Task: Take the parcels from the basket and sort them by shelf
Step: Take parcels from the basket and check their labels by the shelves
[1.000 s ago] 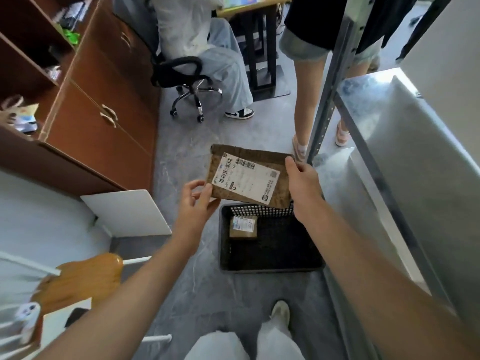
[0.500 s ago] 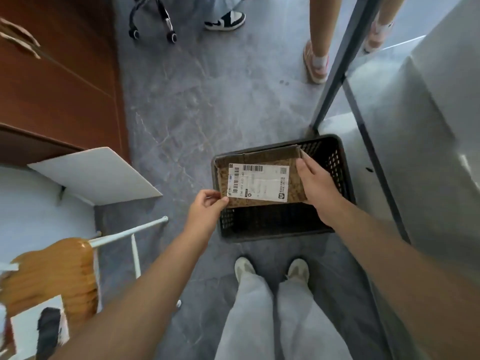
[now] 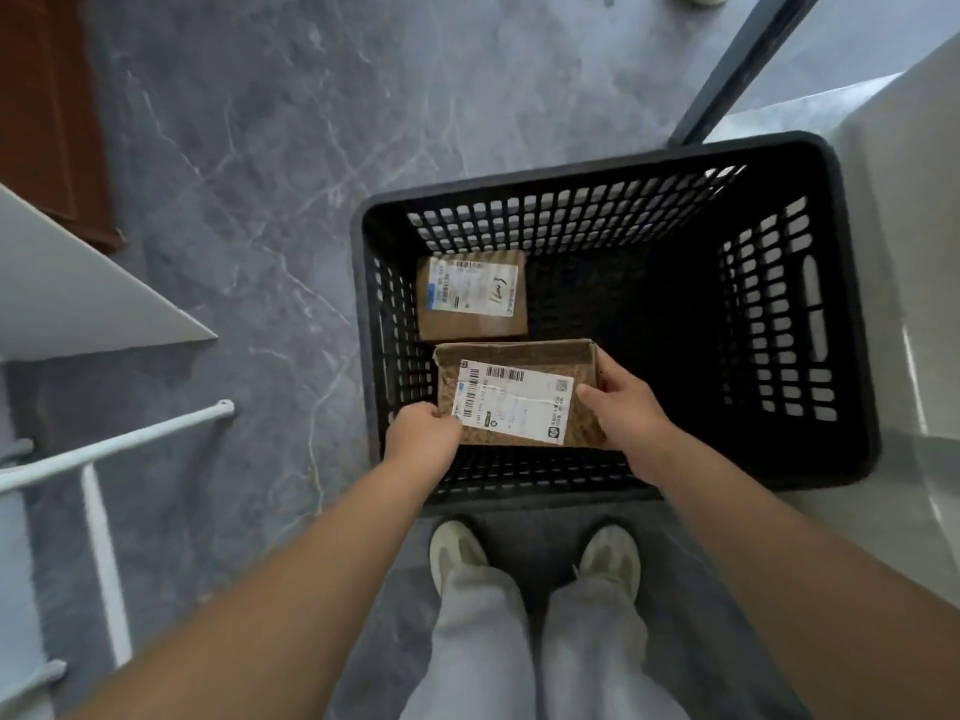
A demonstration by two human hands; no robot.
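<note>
At 6 o'clock stand the person's pale grey trouser legs [image 3: 519, 641] and two off-white shoes [image 3: 457, 550] on the grey marbled stone floor [image 3: 260, 200], toes touching the near wall of the black perforated plastic basket [image 3: 571, 220]. Both bare forearms reach up from the lower corners toward the centre.

The left grip [image 3: 423, 433] is clenched on the lower left edge of a flat brown cardboard parcel with a white barcode label [image 3: 514, 397]. The right grip [image 3: 628, 413] grasps the parcel's right edge at 3 o'clock of it, thumb lying on top beside the label and fingers curled over the far corner. The parcel lies level, label up, inside the basket's near left part, below the rim. Whether it touches the basket bottom cannot be told.

Just beyond it, at 12 o'clock of the held parcel, a smaller brown cardboard box with a white label and handwritten marks [image 3: 470, 298] rests on the basket bottom against the far left corner. The two parcels are very close; contact cannot be told.

At 9 o'clock a white metal rail [image 3: 114, 444] and a white flat board [image 3: 78, 293] jut in. At 10 o'clock is a reddish-brown wooden cabinet [image 3: 47, 111]. At 1 o'clock a dark metal shelf post [image 3: 743, 70] rises, and at 3 o'clock the pale grey shelf surface [image 3: 909, 252] lies beside the basket.
</note>
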